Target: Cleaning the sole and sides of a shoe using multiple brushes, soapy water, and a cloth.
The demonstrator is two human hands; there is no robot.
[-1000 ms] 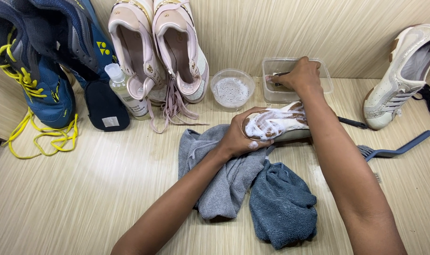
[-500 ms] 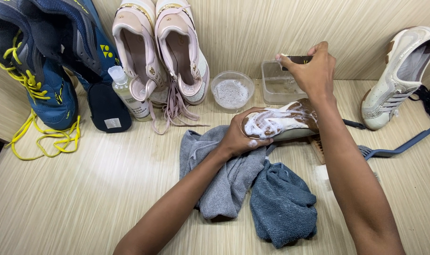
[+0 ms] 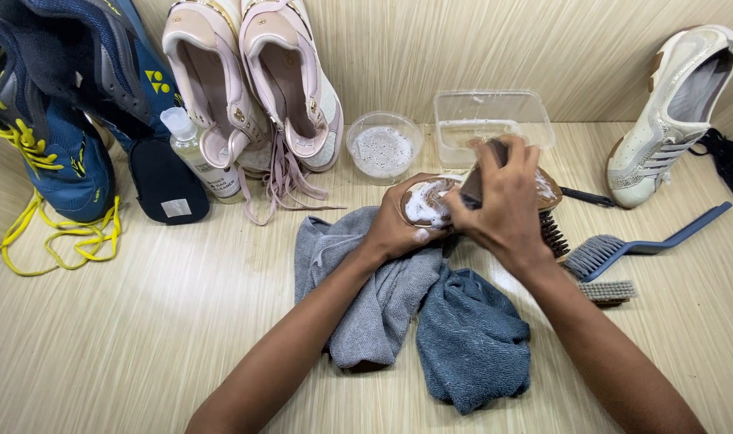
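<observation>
- left hand fingers wrapped round the foamy shoe, just above the grey towel
- right hand fingers clamped on a dark brush, pressed onto that shoe

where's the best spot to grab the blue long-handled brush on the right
Grip the blue brush by its slim handle, coming from above on the right side. The handle slants up and away toward the white shoe and lies free, while the bristle head sits crowded beside a smaller brush and the right hand.
</observation>
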